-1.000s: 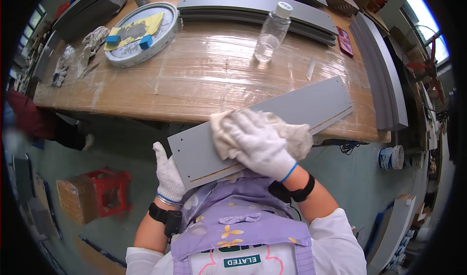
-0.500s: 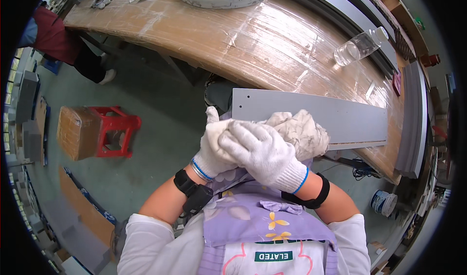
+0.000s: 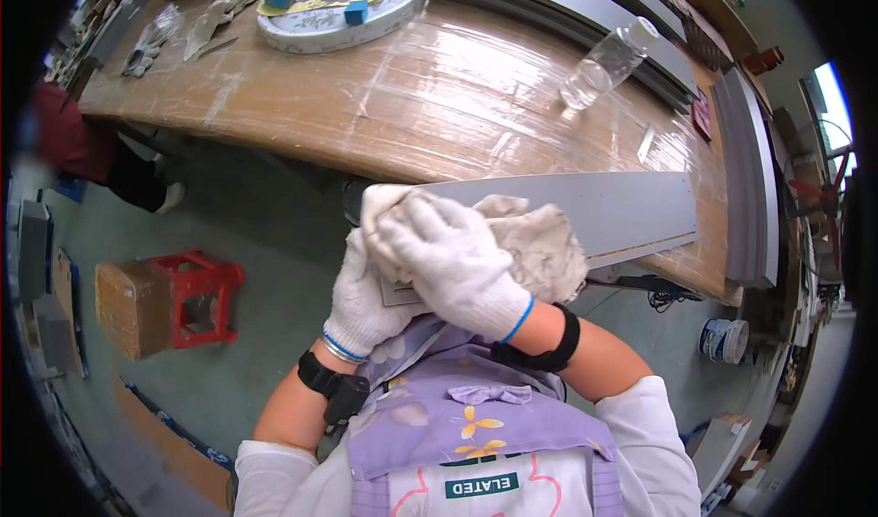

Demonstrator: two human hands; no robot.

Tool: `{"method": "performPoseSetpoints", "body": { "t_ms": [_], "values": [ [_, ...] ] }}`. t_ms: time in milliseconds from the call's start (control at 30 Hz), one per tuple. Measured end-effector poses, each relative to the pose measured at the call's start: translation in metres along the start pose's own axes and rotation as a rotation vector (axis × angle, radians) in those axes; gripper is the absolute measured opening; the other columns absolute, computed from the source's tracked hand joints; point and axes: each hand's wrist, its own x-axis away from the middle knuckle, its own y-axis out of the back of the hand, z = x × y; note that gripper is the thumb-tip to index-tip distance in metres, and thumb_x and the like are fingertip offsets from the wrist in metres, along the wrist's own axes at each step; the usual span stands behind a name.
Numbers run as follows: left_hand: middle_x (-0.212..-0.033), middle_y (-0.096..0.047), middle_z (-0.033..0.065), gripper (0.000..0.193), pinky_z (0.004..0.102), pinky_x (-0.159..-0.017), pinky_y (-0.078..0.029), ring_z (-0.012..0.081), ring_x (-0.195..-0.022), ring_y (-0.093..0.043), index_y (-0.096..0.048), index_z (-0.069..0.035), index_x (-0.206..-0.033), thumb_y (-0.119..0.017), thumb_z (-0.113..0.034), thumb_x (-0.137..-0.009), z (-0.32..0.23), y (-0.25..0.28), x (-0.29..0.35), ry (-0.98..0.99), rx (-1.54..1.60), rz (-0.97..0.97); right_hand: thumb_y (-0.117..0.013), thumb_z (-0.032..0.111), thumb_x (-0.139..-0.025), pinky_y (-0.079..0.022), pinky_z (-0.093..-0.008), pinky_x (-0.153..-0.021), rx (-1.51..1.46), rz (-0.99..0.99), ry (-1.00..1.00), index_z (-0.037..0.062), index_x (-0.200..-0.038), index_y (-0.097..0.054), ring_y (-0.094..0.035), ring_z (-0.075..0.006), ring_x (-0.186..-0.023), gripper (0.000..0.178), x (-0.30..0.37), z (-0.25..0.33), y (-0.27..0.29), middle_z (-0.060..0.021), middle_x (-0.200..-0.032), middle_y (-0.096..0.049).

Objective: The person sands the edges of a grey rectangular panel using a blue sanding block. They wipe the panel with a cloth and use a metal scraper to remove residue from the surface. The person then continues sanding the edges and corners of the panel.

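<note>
A long grey panel (image 3: 631, 208) lies at the table's near edge, its left end reaching toward me. My right hand (image 3: 450, 259), in a white knit glove, presses a crumpled off-white rag (image 3: 541, 247) over that end. Part of the rag bunches under its fingers, and the rest hangs out to the right. My left hand (image 3: 358, 299), gloved alike, is at the panel's near left corner with its thumb side up. The rag and my right hand hide most of its fingers, so its grip does not show fully.
On the table (image 3: 457, 87) stand a clear bottle (image 3: 599, 69) and a round whitish tray (image 3: 340, 34) with blue blocks. Gloves (image 3: 146, 51) lie far left. Grey panels (image 3: 745, 179) are stacked at right. A red stool (image 3: 203, 299) beside a carton stands on the floor; a person (image 3: 78, 142) is at far left.
My right hand has moved the rag onto the panel's left end, covering its holes. My left hand has parted from the rag and moved to the panel's corner. The whole view has shifted.
</note>
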Motion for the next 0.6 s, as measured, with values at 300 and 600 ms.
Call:
{"method": "performPoseSetpoints", "body": {
  "t_ms": [300,600],
  "values": [
    [-0.128,-0.056,0.0240,0.044,0.0635,-0.072,-0.061,0.0467,-0.106,-0.064,-0.039,-0.005,-0.137,-0.052,-0.027,-0.101,0.000,-0.012,0.003,-0.102,-0.410,-0.312,-0.063,0.023,-0.087,-0.051,-0.0430,-0.090,0.418,-0.031,-0.777,0.0082,-0.144,-0.048,-0.056,-0.0349,-0.105,0.061,0.106,-0.130,0.120,-0.0130,-0.129,-0.055],
    [-0.107,-0.066,0.0166,0.041,0.0451,-0.051,-0.064,0.0352,-0.082,-0.072,-0.047,-0.006,-0.129,-0.054,-0.032,-0.099,-0.033,0.004,0.000,-0.215,-0.643,-0.358,-0.059,0.019,-0.094,-0.052,-0.0472,-0.094,0.878,-0.154,-1.717,0.0146,-0.128,-0.055,-0.061,-0.0369,-0.114,0.035,0.272,-0.259,0.300,-0.0184,-0.120,-0.060]
  ]
}}
